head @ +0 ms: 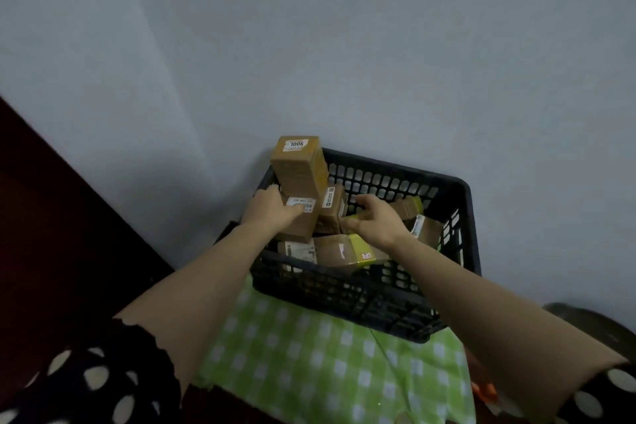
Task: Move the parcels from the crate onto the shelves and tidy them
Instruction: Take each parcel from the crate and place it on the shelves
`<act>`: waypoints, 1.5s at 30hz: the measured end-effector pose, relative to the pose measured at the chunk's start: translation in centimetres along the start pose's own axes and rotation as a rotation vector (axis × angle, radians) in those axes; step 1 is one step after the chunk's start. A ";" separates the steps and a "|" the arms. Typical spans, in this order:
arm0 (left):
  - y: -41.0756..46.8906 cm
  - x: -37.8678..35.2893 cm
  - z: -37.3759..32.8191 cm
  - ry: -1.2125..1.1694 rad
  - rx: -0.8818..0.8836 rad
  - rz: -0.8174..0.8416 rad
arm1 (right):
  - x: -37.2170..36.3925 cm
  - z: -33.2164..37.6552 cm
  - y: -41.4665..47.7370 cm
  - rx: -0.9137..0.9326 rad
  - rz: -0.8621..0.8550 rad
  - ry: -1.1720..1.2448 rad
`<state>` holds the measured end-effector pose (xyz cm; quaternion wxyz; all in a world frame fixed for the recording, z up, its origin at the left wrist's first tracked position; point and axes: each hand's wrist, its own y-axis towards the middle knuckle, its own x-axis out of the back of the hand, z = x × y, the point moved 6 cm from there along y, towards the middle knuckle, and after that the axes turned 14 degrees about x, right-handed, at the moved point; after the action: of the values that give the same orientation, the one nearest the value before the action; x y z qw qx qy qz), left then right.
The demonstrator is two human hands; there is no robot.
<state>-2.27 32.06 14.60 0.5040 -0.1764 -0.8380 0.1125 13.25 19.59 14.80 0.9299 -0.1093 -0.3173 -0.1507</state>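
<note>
The person's left hand (272, 208) reaches into the crate's left side. Its fingers are curled over the top of a brown cardboard parcel with a white label (299, 220), gripping it. A taller parcel marked 1006 (298, 165) stands on end directly behind and above that one, touching it and rising past the crate's rim.

The right hand (375, 220) is in the middle of the crate. Its thumb and curled fingers close on the right edge of a smaller parcel with a barcode label (331, 208), which leans against the tall one.

The crate (395, 172) is black plastic with lattice walls. More brown parcels lie inside it. A long taped one with a yellow-green end (344, 249) lies along the near wall. Two others (426, 227) are tilted at the right side.

The crate rests on a green and white checked cloth (309, 354) covering the surface, pushed up against a pale grey-blue wall (344, 45).

Both forearms are bare, with black sleeves with white dots (86, 382) at the bottom corners. A dark reddish-brown panel (51, 217) runs along the left. A small orange object (485, 389) shows at the cloth's lower right edge, too blurred to identify.
</note>
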 end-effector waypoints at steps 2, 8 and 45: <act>2.7 -0.2 -0.5 -0.040 0.036 -0.013 | 0.1 -0.2 2.6 0.005 0.006 0.036; 9.3 -0.8 -1.7 -0.089 0.171 -0.087 | -1.2 -1.8 8.4 -0.023 0.041 0.151; -9.3 7.2 10.1 -0.851 0.214 0.278 | -8.3 5.9 2.1 -0.238 0.202 1.085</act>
<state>-16.01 26.39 19.04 0.1105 -0.1723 -0.9224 0.3276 4.47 25.01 13.95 0.9509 -0.1499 0.2374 -0.1303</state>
